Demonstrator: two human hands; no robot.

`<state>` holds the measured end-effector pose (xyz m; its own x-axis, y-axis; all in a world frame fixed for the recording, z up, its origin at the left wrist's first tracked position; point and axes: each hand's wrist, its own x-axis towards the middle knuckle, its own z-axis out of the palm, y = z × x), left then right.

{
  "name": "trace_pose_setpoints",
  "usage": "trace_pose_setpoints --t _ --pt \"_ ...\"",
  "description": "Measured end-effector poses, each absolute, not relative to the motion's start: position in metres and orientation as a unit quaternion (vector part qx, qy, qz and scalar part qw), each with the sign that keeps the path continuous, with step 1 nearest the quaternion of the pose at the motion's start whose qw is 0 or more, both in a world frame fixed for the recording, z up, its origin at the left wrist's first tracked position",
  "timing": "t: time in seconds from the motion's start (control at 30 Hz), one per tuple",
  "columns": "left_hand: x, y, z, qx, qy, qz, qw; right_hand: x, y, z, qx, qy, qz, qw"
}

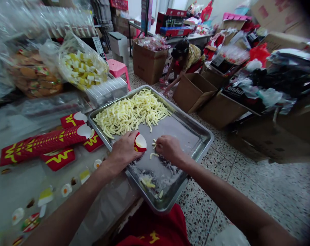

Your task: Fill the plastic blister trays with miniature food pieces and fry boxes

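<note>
Left hand (125,149) gripping a red carton (140,141) at frame centre, right hand (169,149) just right of it, pinching pale yellow sticks (154,144), metal tray (187,136) beneath both, heap of sticks (131,111) above centre

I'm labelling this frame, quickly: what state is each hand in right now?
Left hand: closed around a red-and-white carton.
Right hand: closed, pale sticks at its fingertips; how many it holds is hidden.

Floor (243,184): from afar I saw it, tiled and speckled!
Stool (117,67): there it stood, pink, low!
Back wall (218,10): pale, I noted.
Light: came across cool.
</note>
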<state>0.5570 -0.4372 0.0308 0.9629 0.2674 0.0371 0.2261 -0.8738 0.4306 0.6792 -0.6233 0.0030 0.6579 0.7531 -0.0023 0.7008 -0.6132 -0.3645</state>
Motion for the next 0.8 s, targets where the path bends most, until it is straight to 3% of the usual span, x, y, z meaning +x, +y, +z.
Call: trace_pose_setpoints --t 0.17,0.37,0.53,0.67,0.8 --pt "0.570 -0.454 0.028 0.971 0.101 0.015 0.215 0.679 -0.605 0.008 -0.870 -0.267 0.162 0.382" --pt "0.576 -0.471 0.011 0.948 0.129 0.089 0.277 0.657 -0.589 0.021 -0.828 -0.376 0.162 0.383" --pt "0.574 -0.460 0.011 0.924 0.103 0.165 0.329 0.664 -0.581 0.027 -0.745 -0.336 0.256 0.517" --pt "0.576 -0.450 0.016 0.886 0.108 0.247 0.378 0.658 -0.562 0.035 -0.810 -0.330 0.086 0.478" --pt "0.576 -0.441 0.018 0.882 0.142 0.235 0.383 0.666 -0.555 0.058 -0.797 -0.425 0.120 0.412"
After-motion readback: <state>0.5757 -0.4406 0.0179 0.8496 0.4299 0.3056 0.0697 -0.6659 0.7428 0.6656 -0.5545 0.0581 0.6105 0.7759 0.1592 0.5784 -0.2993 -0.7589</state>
